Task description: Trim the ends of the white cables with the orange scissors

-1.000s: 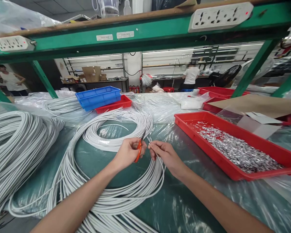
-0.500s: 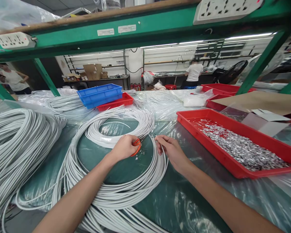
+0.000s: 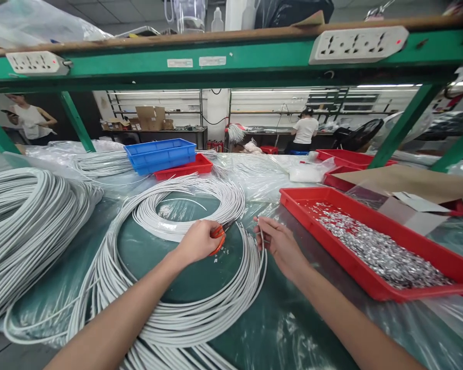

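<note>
My left hand (image 3: 201,239) is closed round a pair of orange-handled scissors (image 3: 218,240), whose blades point to the right and are hard to make out. In my right hand (image 3: 277,243) the thumb and fingers pinch the end of one white cable (image 3: 263,257), lifted a little from its bundle. Between the two hands are the loose ends of the large white cable coil (image 3: 239,303), which lies on the plastic-covered table. A smaller white cable coil (image 3: 185,226) rests behind my left hand. Small white scraps (image 3: 226,251) are scattered below the scissors.
At right stands a red tray (image 3: 343,252) of small shiny metal pieces. A big cable pile (image 3: 27,231) fills the left side. Behind are a blue bin (image 3: 158,156) and more red trays. A green shelf beam (image 3: 254,61) crosses overhead. Two people are in the background.
My right hand has moved slightly right with the pinched cable, away from the other cable ends. My left hand stays closed on the scissors. The view has tilted up slightly.
</note>
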A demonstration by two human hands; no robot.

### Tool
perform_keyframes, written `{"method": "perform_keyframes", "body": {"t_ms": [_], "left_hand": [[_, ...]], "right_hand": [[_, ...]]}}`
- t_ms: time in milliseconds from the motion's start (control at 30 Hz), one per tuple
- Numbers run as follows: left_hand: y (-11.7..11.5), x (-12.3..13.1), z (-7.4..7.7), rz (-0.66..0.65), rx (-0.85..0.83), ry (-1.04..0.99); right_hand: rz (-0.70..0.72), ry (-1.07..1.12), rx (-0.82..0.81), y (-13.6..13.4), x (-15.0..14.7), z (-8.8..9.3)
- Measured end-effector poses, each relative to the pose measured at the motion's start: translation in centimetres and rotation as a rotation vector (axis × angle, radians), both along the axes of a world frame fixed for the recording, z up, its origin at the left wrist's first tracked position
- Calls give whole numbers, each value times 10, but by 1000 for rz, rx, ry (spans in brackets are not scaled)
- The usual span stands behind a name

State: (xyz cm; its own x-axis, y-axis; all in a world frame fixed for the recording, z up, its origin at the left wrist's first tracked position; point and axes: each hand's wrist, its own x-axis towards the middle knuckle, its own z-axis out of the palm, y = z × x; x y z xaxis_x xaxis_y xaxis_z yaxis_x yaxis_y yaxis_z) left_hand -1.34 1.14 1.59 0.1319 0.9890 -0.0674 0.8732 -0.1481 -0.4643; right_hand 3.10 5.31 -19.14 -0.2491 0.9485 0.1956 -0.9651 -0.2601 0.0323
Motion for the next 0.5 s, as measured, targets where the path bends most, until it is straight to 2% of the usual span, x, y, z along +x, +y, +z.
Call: {"method": "perform_keyframes", "body": {"t_ms": [100, 233, 333, 400, 500], "left_hand": [[-1, 1, -3, -22, -9, -51], [-2, 2, -3, -52, 5, -113], [-1, 0, -1, -63, 35, -131], [0, -1, 0, -72, 48, -130], [1, 0, 2, -105, 50, -111]], "right_hand": [[-63, -70, 43, -2, -2, 3], [-169, -129, -2, 4, 6, -6], [-78, -5, 83, 10, 18, -11], [-14, 58, 177, 9, 29, -6], [-25, 47, 197, -11, 50, 2]]}}
